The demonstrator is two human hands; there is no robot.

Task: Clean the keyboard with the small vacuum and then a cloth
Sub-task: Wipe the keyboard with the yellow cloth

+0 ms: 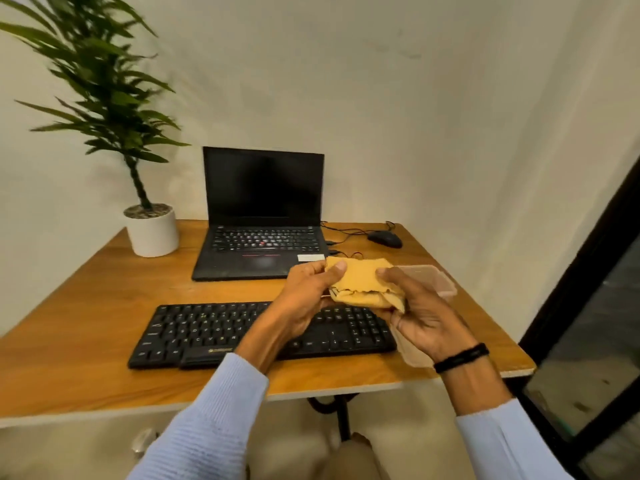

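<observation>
Both hands are holding the folded yellow cloth (363,284) in the air just beyond the far right end of the black keyboard (242,332), which is lying near the front of the wooden desk (86,306); no vacuum is showing. Left hand (308,299) and right hand (426,317) are each pinching a side, thumbs on top, fingers curled shut underneath. Loose folds are looking likely to snag keycaps, or knock the clear plastic container (433,278) just behind.
</observation>
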